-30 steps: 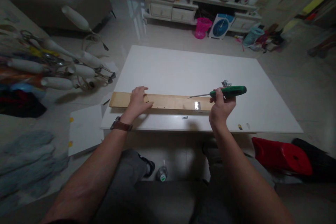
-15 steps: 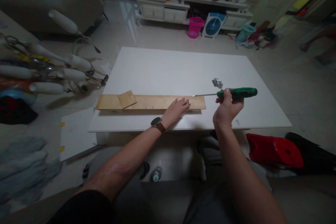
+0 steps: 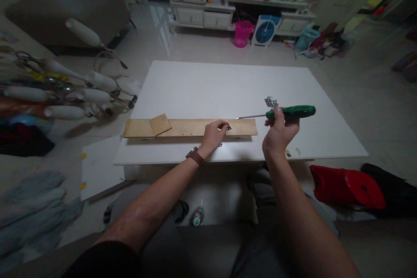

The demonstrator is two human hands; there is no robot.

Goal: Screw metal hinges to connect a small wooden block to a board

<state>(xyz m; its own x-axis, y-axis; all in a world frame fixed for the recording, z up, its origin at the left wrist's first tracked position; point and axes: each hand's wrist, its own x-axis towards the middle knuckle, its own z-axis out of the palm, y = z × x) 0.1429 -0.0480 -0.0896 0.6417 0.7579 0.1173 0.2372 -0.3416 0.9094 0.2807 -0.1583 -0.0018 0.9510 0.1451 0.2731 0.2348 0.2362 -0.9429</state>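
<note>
My left hand (image 3: pixel 215 134), with a watch (image 3: pixel 191 152) on its wrist, is at the right part of a long wooden board (image 3: pixel 195 127) lying on the white table. Its fingertips pinch a small metal bracket (image 3: pixel 229 127), dark and partly hidden by the fingers. My right hand (image 3: pixel 279 128) is closed round the green handle of a screwdriver (image 3: pixel 298 111), whose shaft points left over the board's far edge. A square wooden piece (image 3: pixel 160 124) rests on the board's left part. Behind the screwdriver lie several small metal brackets (image 3: pixel 270 102) in a heap.
The white tabletop (image 3: pixel 224 89) carries the board. A red plastic stool (image 3: pixel 350 186) is on the floor at right. A white panel (image 3: pixel 103 166) leans low at left, near lamp parts (image 3: pixel 97 82). A bottle (image 3: pixel 197 216) stands below, between my legs.
My left hand has gone from lying flat with fingers spread on the board to pinching the small bracket. My right hand, with the screwdriver, has shifted only slightly left.
</note>
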